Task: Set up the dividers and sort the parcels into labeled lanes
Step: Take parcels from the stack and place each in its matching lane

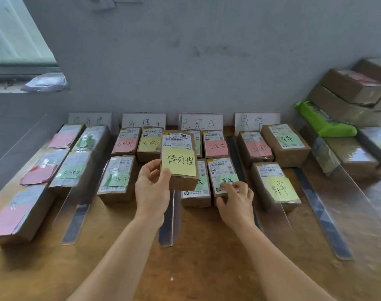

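On the wooden tabletop [196, 246], clear dividers [173, 216] mark 4 lanes, each with a white sign at the wall. The far-left lane [61, 161] holds 5 parcels with pink and green notes. The left hand [151, 192] holds a raised parcel [179, 159] with a yellow note, thumb and fingers pinching its lower left corner, above the second divider. The right hand [236, 202] rests spread, relaxed fingertips on a green-noted parcel [223, 175] in the third lane.

Wooden table [207, 268]: cardboard parcels [118, 179] in lanes, clear dividers [76, 216] between, label cards [201, 121] at back.
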